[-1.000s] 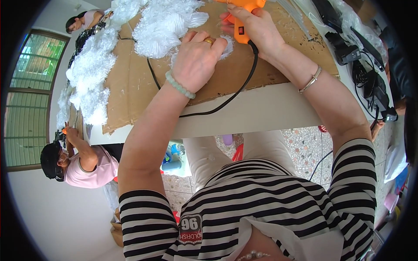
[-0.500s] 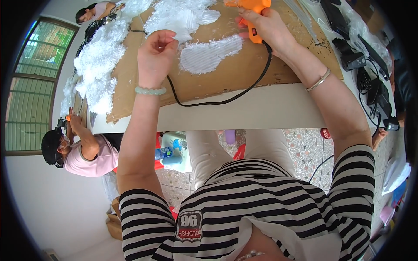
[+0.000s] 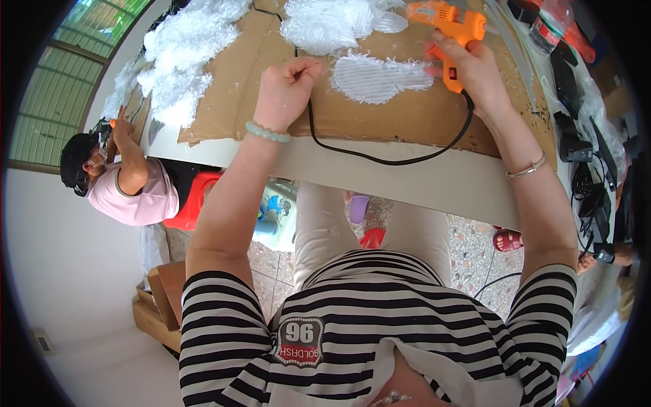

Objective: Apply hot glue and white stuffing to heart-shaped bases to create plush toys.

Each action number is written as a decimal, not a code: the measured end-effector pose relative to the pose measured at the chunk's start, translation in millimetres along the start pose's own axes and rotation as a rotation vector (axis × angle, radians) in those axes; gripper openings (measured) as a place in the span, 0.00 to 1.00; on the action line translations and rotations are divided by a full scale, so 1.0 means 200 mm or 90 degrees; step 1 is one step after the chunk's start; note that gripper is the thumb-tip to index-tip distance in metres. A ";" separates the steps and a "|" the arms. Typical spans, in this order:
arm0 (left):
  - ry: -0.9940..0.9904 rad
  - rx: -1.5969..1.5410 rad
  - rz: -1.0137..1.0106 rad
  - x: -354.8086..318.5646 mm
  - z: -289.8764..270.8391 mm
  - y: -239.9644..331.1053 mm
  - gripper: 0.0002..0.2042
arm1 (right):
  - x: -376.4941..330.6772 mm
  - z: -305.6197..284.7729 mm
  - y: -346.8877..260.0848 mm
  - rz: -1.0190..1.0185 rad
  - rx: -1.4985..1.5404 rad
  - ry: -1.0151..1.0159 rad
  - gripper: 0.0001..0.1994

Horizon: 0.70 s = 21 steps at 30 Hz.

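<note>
My right hand (image 3: 475, 71) grips an orange glue gun (image 3: 449, 27) by its handle, nozzle pointing left over a brown cardboard sheet (image 3: 400, 115). Its black cord (image 3: 380, 159) loops across the cardboard and the white table edge. A flat white feather patch (image 3: 380, 78) lies on the cardboard just left of the gun. My left hand (image 3: 285, 91) hovers over the cardboard to the left of that patch, fingers curled in; whether it holds anything is hidden. A pale bead bracelet sits on that wrist.
Fluffy white feather piles (image 3: 183, 61) cover the cardboard's far left and top (image 3: 332, 20). Glue sticks (image 3: 508, 41), black chargers and cables (image 3: 583, 156) crowd the right side. Another person (image 3: 122, 176) in pink sits at the left on a red stool (image 3: 193, 200).
My left hand lifted off the feather patch, moved left and curled shut. The patch now lies uncovered. My right hand with the glue gun stayed near the patch's right end.
</note>
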<state>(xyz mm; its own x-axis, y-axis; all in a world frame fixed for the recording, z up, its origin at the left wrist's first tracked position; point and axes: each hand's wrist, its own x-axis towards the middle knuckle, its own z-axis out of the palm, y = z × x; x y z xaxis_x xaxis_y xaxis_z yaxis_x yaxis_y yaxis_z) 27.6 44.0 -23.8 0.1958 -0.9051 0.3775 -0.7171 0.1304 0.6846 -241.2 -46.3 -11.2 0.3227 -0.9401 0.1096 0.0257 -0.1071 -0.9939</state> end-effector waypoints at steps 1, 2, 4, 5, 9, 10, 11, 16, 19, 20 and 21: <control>-0.007 0.028 0.016 -0.01 0.00 0.01 0.08 | 0.00 -0.01 0.00 0.002 -0.003 -0.006 0.17; -0.004 0.026 0.009 -0.01 0.01 0.02 0.08 | 0.00 -0.01 -0.03 -0.044 0.024 0.003 0.17; 0.038 0.030 0.026 -0.02 0.02 0.04 0.07 | -0.01 -0.01 -0.05 -0.100 0.058 0.000 0.17; 0.041 0.026 0.021 0.00 0.02 0.03 0.07 | -0.02 -0.01 -0.06 -0.098 0.052 -0.005 0.17; 0.039 -0.014 0.077 0.08 0.04 -0.03 0.07 | -0.08 0.04 -0.09 -0.076 0.003 -0.131 0.17; 0.018 -0.019 0.106 0.10 0.04 -0.04 0.08 | -0.09 0.06 -0.10 -0.072 -0.039 -0.185 0.17; 0.023 -0.027 0.102 0.12 0.04 -0.05 0.08 | -0.10 0.06 -0.10 -0.069 -0.048 -0.189 0.17; -0.096 0.031 0.091 0.17 0.07 -0.09 0.10 | -0.12 0.09 -0.08 -0.023 -0.127 -0.255 0.17; -0.102 0.041 0.127 0.15 0.07 -0.09 0.09 | -0.12 0.10 -0.07 0.017 -0.147 -0.254 0.17; -0.103 0.036 0.121 0.15 0.06 -0.10 0.09 | -0.11 0.11 -0.06 0.023 -0.161 -0.258 0.18; -0.099 0.038 0.139 0.15 0.06 -0.11 0.08 | -0.10 0.11 -0.05 0.029 -0.174 -0.262 0.18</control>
<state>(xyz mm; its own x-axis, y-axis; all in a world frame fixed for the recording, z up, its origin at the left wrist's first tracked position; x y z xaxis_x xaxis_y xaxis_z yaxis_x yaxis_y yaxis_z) 40.7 9.6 -34.6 -0.0697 -0.9100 0.4087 -0.7699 0.3096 0.5581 -227.2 -18.5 -4.1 0.6665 -0.7455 -0.0022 -0.2280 -0.2009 -0.9527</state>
